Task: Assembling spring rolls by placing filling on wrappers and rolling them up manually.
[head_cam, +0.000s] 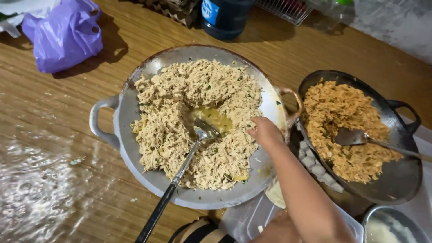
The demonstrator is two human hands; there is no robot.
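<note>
Table point(54, 148) of brown wood holds a big grey pan point(130, 112) full of pale shredded food point(180, 112). Right of it sits a dark pan point(400, 175) of orange food point(342, 130) with its own spoon point(355, 137). A purple bag point(65, 36) lies far left. One hand point(265, 132) reaches into the pale food, fingers curled; which hand it is I cannot tell. A long spoon point(202, 132) rests just left of it.

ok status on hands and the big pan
Right hand on shredded food in big pan. Left hand unseen. Spoon lies in pan, untouched.
</note>
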